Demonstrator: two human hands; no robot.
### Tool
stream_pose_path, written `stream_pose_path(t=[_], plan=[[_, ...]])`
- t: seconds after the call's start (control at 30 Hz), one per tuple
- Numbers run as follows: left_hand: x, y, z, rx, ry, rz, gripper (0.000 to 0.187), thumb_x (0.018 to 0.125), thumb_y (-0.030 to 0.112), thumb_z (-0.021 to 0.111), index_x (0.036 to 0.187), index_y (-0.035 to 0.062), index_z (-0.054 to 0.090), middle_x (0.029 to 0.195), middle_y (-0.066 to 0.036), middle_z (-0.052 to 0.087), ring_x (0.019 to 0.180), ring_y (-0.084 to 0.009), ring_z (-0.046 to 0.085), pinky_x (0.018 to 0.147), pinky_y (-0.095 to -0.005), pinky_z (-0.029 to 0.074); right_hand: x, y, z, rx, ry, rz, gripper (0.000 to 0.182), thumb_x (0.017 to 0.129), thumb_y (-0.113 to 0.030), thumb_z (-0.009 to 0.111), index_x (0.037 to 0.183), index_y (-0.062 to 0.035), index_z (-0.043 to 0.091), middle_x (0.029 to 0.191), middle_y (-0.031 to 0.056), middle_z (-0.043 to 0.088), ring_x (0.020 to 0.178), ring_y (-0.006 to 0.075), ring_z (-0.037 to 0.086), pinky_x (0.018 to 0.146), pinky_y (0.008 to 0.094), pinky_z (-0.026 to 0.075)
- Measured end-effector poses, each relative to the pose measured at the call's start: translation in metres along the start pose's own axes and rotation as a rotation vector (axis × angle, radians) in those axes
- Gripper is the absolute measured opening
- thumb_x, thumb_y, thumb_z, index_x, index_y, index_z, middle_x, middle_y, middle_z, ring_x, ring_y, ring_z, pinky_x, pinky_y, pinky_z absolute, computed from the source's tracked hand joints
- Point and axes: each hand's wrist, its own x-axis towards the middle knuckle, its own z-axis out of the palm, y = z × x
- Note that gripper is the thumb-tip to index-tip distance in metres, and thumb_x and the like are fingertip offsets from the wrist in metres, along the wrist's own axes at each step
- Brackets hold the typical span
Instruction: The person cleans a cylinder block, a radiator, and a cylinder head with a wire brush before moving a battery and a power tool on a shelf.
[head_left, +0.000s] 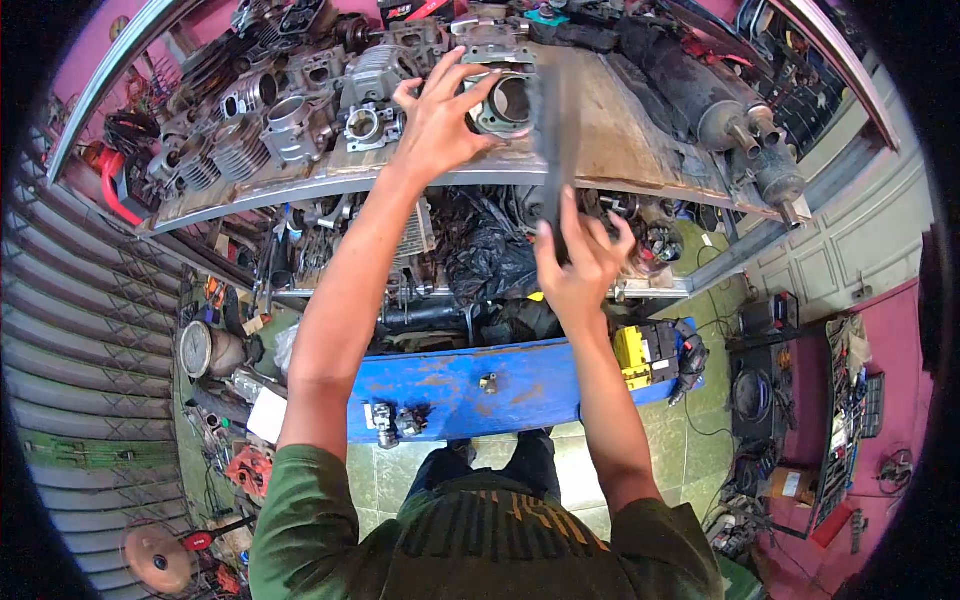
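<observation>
On the wooden shelf top, my left hand (446, 122) holds a round-bored metal cylinder part (512, 100), fingers spread over its left side and thumb near its lower edge. To the right, my right hand (582, 262) pinches the lower end of a long dark flat object (558, 130), blurred by motion. That object stretches upward just beside the cylinder part; whether the two touch is unclear. A small metal ring-shaped part (364, 126) lies left of my left wrist.
Finned cylinders (238, 146) and other engine parts crowd the shelf's left side. Exhaust mufflers (715, 115) lie at the right. Below stands a blue bench (530, 385) bearing small metal parts (398, 420) and a yellow-black box (645, 355).
</observation>
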Motion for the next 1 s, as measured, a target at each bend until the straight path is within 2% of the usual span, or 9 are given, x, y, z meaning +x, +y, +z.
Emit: stream_pose_path(t=[0.1,0.27,0.33,0.4,0.47,0.73,0.87,0.9,1.0], plan=[[0.001,0.001,-0.001,0.057,-0.026,-0.026,0.091,0.051,0.023,0.093,0.138,0.0268,0.067,0.138,0.003,0.060,0.151,-0.0218,0.036,0.107,-0.0543,0.024,-0.008,-0.007,0.016,-0.005,-0.062,-0.061,0.056,0.083,-0.015,0.078,0.136,-0.0046,0.065,0.074,0.0033,0.070,0.075,0.0155,0.065,0.102,0.0482,0.035],[-0.002,-0.001,-0.003,-0.037,0.010,0.004,0.090,0.051,0.018,0.090,0.138,0.0272,0.067,0.139,0.005,0.060,0.152,-0.0200,0.035,0.108,-0.0537,0.022,-0.046,-0.018,0.003,0.074,-0.078,0.044,0.053,0.080,-0.014,0.078,0.132,-0.0041,0.069,0.074,0.0012,0.067,0.077,0.0159,0.065,0.101,0.0488,0.036],[-0.002,0.001,-0.002,-0.002,-0.021,-0.019,0.087,0.053,0.017,0.091,0.136,0.0275,0.068,0.139,0.005,0.059,0.152,-0.0200,0.036,0.107,-0.0562,0.023,-0.032,-0.020,0.001,0.064,-0.066,-0.044,0.055,0.080,-0.014,0.078,0.132,-0.0041,0.068,0.074,0.0013,0.066,0.078,0.0160,0.065,0.100,0.0491,0.036],[0.000,0.001,-0.002,0.005,-0.031,-0.039,0.086,0.053,0.013,0.089,0.135,0.0274,0.068,0.138,0.005,0.060,0.152,-0.0188,0.036,0.107,-0.0558,0.022,-0.030,-0.018,0.000,0.068,-0.120,-0.031,0.056,0.078,-0.011,0.080,0.132,-0.0035,0.069,0.085,0.0063,0.072,0.084,0.0172,0.068,0.104,0.0483,0.035],[-0.001,-0.003,-0.001,-0.044,-0.010,-0.065,0.090,0.052,0.011,0.086,0.138,0.0276,0.067,0.139,0.004,0.060,0.153,-0.0188,0.036,0.108,-0.0506,0.022,-0.047,-0.008,0.004,0.018,-0.115,-0.041,0.056,0.078,-0.011,0.080,0.132,-0.0035,0.069,0.082,0.0061,0.072,0.085,0.0170,0.068,0.104,0.0484,0.035],[-0.001,-0.007,0.001,-0.027,-0.021,-0.061,0.090,0.054,0.015,0.090,0.139,0.0298,0.067,0.140,0.004,0.059,0.153,-0.0190,0.036,0.108,-0.0522,0.024,-0.016,-0.005,-0.008,0.009,-0.125,-0.132,0.053,0.078,-0.014,0.079,0.129,-0.0030,0.071,0.074,0.0031,0.068,0.082,0.0167,0.067,0.101,0.0488,0.037],[-0.003,-0.010,0.001,0.003,-0.015,-0.083,0.091,0.053,0.018,0.092,0.140,0.0296,0.066,0.140,0.004,0.059,0.152,-0.0193,0.037,0.108,-0.0539,0.024,-0.050,0.011,0.002,0.037,-0.139,-0.093,0.052,0.079,-0.011,0.079,0.129,-0.0025,0.071,0.078,0.0028,0.070,0.083,0.0160,0.067,0.102,0.0483,0.036],[-0.005,-0.011,0.001,-0.002,-0.011,-0.096,0.092,0.053,0.021,0.094,0.140,0.0295,0.066,0.140,0.004,0.059,0.152,-0.0191,0.037,0.108,-0.0547,0.024,-0.049,0.007,-0.001,0.054,-0.108,-0.082,0.053,0.079,-0.015,0.079,0.130,-0.0040,0.070,0.070,0.0010,0.064,0.078,0.0180,0.065,0.100,0.0502,0.037],[-0.006,-0.012,0.002,-0.039,0.032,-0.073,0.090,0.051,0.031,0.098,0.136,0.0256,0.068,0.135,0.005,0.062,0.150,-0.0206,0.038,0.106,-0.0580,0.021,-0.025,0.003,-0.004,0.078,-0.040,-0.054,0.053,0.079,-0.013,0.079,0.130,-0.0017,0.070,0.071,0.0015,0.066,0.077,0.0186,0.065,0.100,0.0498,0.037]])
